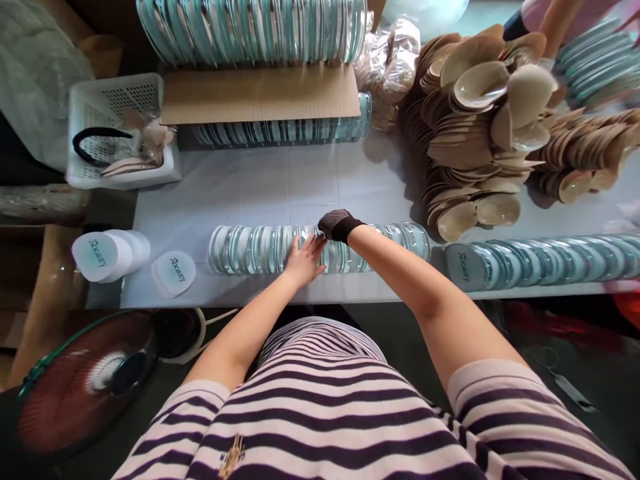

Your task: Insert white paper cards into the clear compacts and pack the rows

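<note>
A long row of clear plastic packs (250, 250), set on edge, runs along the table in front of me. My left hand (304, 260) is bare and rests on the middle of this row with its fingers stretched out. Just beside those fingertips, my right hand (336, 224) wears a dark mesh glove. Its fingers are curled down at the row's upper side, and whatever is between them is hidden. To the left lie a loose printed card (174, 273) and a stack of white printed cards (110, 255). White labels show inside some packs.
Another row of packs (545, 262) lies at right. Piles of beige, cup-shaped pads (465, 140) stand behind it. At the back are stacked clear packs (250, 30), cardboard (260, 93) and a white basket (117, 93). A fan (90, 380) stands below left. Another person's arm (560, 23) shows top right.
</note>
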`<state>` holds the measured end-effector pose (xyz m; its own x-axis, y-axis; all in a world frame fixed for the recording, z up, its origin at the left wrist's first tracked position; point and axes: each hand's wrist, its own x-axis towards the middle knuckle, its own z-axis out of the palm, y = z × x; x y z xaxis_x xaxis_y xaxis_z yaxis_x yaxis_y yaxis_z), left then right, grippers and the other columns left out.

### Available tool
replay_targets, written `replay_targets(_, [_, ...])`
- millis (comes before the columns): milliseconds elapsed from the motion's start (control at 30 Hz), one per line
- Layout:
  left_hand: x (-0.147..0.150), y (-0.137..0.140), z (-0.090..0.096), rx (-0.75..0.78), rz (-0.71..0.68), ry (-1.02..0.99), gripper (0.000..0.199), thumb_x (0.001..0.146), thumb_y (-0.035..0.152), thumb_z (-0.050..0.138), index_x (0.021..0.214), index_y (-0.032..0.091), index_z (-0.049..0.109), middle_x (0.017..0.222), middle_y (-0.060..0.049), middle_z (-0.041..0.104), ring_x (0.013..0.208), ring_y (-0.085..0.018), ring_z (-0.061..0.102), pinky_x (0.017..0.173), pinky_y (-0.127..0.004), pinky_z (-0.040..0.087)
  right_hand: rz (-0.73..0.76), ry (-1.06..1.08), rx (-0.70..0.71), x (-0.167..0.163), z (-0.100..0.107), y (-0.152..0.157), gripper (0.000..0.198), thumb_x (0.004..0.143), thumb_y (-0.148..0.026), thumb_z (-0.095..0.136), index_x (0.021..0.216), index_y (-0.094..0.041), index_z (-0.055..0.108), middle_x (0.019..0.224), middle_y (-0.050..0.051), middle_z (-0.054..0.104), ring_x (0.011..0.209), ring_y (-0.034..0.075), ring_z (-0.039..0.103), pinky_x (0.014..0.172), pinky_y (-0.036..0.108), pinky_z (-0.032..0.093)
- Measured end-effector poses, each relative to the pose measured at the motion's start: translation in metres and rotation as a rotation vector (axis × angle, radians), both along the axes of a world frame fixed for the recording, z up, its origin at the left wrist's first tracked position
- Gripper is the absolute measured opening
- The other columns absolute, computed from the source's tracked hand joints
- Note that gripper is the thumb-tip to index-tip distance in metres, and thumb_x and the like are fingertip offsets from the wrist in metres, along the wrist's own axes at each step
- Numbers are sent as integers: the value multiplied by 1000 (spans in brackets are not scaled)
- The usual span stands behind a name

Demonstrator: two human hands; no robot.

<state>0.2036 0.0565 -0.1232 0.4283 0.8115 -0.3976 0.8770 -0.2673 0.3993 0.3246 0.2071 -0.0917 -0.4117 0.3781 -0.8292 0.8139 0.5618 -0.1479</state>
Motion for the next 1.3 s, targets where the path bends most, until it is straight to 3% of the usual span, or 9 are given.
replay_targets(167, [0, 1, 3, -7, -4, 39, 73, 95, 43, 49, 159, 20, 24, 166, -7, 22, 154, -27, 19, 123, -60, 0, -168, 223, 158, 45, 11, -72, 30, 93, -29, 49, 114, -21, 68, 104, 12, 74, 100, 28, 69, 82, 35, 49])
replay_targets(333, [0, -1, 3, 6, -15, 76, 73, 95, 46, 47, 159, 20, 23, 166, -8, 20, 154, -26, 17, 123, -60, -2, -299, 247, 126, 69, -14, -163, 39, 100, -32, 34, 121, -19, 65, 109, 14, 73, 100, 28, 69, 81, 34, 50])
replay_targets(500, [-1, -2, 2, 12, -11, 102, 73, 95, 47, 47, 159, 21, 23, 166, -8, 21, 155, -27, 15, 123, -58, -2, -248, 237, 53, 73, -35, -185, 40, 102, -31, 33, 127, -20, 62, 121, 13, 70, 104, 23, 67, 87, 31, 48])
replay_targets(667, [-3, -3, 2, 34, 6, 80, 74, 95, 46, 49, 159, 20, 23, 165, -9, 23, 154, -27, 18, 123, -59, -3, -225, 225, 30, 76, -32, -180, 41, 103, -33, 31, 128, -21, 61, 119, 12, 71, 101, 21, 67, 85, 30, 48])
replay_targets(833, [-6, -3, 4, 23, 18, 60, 75, 93, 44, 53, 158, 21, 26, 165, -9, 25, 154, -27, 18, 123, -58, -3, -194, 223, -29, 87, -14, -164, 31, 96, -32, 48, 119, -26, 68, 110, 7, 74, 98, 21, 68, 80, 28, 49])
replay_targets(967, [14, -5, 6, 40, 118, 47, 77, 91, 46, 55, 158, 18, 27, 166, -10, 21, 155, -30, 10, 124, -58, -1, -299, 192, 161, 103, 11, -106, 44, 102, -40, 32, 130, -26, 62, 121, 11, 70, 108, 25, 67, 84, 32, 49])
replay_targets(1033, [35, -6, 6, 54, 154, 28, 79, 92, 47, 53, 158, 15, 25, 166, -11, 19, 155, -30, 9, 124, -56, 1, -316, 109, 246, 103, 17, -68, 44, 100, -40, 34, 129, -24, 63, 126, 14, 67, 112, 27, 65, 87, 35, 50])
replay_targets(1167, [72, -4, 1, 52, 122, 8, 71, 94, 45, 50, 157, 19, 31, 164, -9, 27, 154, -30, 19, 124, -59, 4, -190, -41, 82, 85, 10, -8, 37, 91, -34, 52, 120, -19, 69, 121, 17, 69, 106, 29, 68, 83, 36, 52])
replay_targets(1300, [77, -2, -3, 78, 105, 34, 68, 94, 47, 48, 155, 21, 34, 163, -9, 30, 152, -30, 25, 124, -60, 7, -119, -20, -52, 65, 1, 15, 31, 81, -26, 66, 109, -14, 74, 108, 16, 74, 96, 28, 70, 78, 34, 52])
